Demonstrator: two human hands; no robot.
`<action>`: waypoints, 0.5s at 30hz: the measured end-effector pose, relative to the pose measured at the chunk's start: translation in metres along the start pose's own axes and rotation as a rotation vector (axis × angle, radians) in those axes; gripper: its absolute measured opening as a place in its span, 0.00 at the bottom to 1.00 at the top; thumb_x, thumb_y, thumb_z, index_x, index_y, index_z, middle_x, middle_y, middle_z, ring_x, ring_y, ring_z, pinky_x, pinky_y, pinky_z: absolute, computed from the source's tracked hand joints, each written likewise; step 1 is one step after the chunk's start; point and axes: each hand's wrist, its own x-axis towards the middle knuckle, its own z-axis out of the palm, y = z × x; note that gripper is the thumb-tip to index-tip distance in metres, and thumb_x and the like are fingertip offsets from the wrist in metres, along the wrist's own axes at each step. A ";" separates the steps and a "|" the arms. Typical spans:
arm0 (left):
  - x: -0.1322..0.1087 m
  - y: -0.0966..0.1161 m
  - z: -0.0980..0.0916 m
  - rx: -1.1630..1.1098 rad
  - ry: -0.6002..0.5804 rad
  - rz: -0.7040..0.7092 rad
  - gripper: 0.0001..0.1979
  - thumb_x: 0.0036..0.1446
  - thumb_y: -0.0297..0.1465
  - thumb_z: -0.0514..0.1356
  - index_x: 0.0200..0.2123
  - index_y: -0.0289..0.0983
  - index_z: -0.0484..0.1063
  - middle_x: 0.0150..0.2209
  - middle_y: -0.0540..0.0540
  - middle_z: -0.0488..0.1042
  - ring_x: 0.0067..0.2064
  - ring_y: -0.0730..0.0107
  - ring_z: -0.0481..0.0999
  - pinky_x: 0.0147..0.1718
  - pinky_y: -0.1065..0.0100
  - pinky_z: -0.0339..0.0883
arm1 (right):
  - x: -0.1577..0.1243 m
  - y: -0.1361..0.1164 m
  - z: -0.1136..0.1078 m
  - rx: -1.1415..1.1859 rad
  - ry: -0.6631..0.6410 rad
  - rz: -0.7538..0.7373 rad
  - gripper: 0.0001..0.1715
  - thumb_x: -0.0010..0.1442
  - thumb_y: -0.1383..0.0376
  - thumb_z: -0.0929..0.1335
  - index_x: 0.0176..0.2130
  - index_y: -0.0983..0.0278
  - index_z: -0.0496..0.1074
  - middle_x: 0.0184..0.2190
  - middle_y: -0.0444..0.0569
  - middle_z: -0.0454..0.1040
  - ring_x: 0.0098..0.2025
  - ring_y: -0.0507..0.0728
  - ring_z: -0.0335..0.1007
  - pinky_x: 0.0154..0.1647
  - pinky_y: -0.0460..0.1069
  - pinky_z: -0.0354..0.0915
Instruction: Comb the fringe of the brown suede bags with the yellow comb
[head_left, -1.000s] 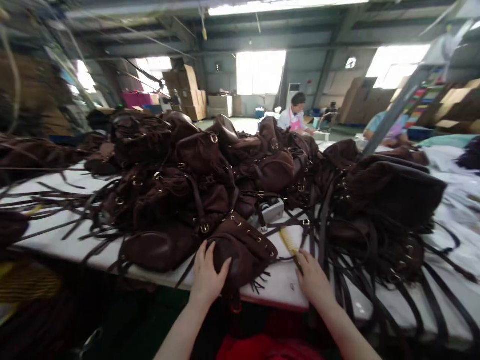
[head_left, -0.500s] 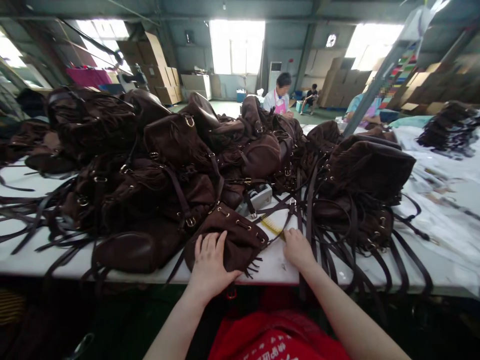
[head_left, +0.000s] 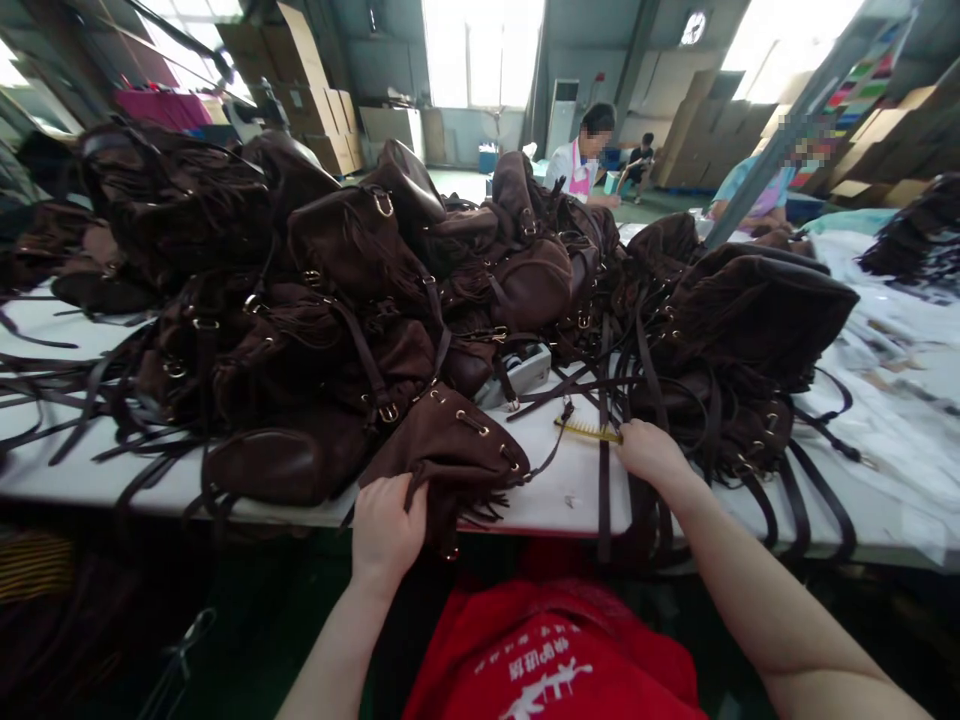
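In the head view, the left hand [head_left: 390,525] grips a brown bag [head_left: 442,435] at the tabletop's [head_left: 555,505] near edge. The right hand [head_left: 654,452] is closed on what looks like a yellow comb [head_left: 589,432], farther in from that edge. Other bags [head_left: 352,245] heap behind.

Stacked brown cardboard boxes [head_left: 309,115] stand at rear left, right of a magenta cloth [head_left: 165,108]; a tall white cabinet [head_left: 562,115] stands near a large, brightly lit window [head_left: 484,50]. A round white-faced wall clock [head_left: 693,27] hangs farther right, above another stack of brown cardboard boxes [head_left: 701,130]. Nearer, a slanting grey metal post [head_left: 780,125] rises right of a co-worker in a white top and pink apron [head_left: 576,170].
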 end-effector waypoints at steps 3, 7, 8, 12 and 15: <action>0.011 -0.008 -0.023 -0.619 0.088 -0.401 0.17 0.54 0.42 0.57 0.37 0.34 0.75 0.32 0.44 0.77 0.36 0.58 0.75 0.37 0.62 0.68 | -0.003 0.015 0.005 0.056 0.001 0.022 0.11 0.55 0.73 0.61 0.31 0.72 0.72 0.33 0.62 0.72 0.40 0.62 0.69 0.41 0.51 0.58; 0.009 0.002 -0.044 -1.414 0.085 -0.797 0.15 0.46 0.36 0.65 0.36 0.34 0.75 0.35 0.45 0.79 0.38 0.63 0.77 0.38 0.66 0.71 | -0.001 0.030 0.008 0.189 0.042 0.067 0.11 0.56 0.71 0.59 0.29 0.67 0.69 0.31 0.59 0.73 0.36 0.60 0.70 0.36 0.50 0.60; 0.006 0.006 -0.044 -1.514 0.072 -0.826 0.13 0.45 0.34 0.65 0.35 0.34 0.75 0.35 0.45 0.79 0.38 0.63 0.78 0.39 0.66 0.71 | 0.001 0.032 0.008 0.217 0.052 0.083 0.11 0.56 0.71 0.58 0.30 0.66 0.68 0.31 0.57 0.73 0.35 0.59 0.70 0.35 0.50 0.61; -0.004 0.006 -0.028 -1.624 0.150 -0.874 0.10 0.43 0.31 0.64 0.32 0.35 0.76 0.35 0.45 0.80 0.40 0.61 0.78 0.43 0.61 0.71 | 0.006 0.021 -0.001 0.616 0.211 0.099 0.11 0.57 0.67 0.56 0.34 0.63 0.64 0.29 0.48 0.71 0.32 0.55 0.69 0.33 0.47 0.63; -0.015 -0.007 -0.010 -1.486 0.141 -0.818 0.17 0.36 0.36 0.68 0.33 0.35 0.76 0.37 0.43 0.80 0.43 0.56 0.77 0.47 0.58 0.70 | -0.001 -0.008 -0.012 1.134 0.266 0.010 0.09 0.55 0.62 0.59 0.36 0.62 0.63 0.23 0.42 0.66 0.26 0.52 0.64 0.30 0.47 0.63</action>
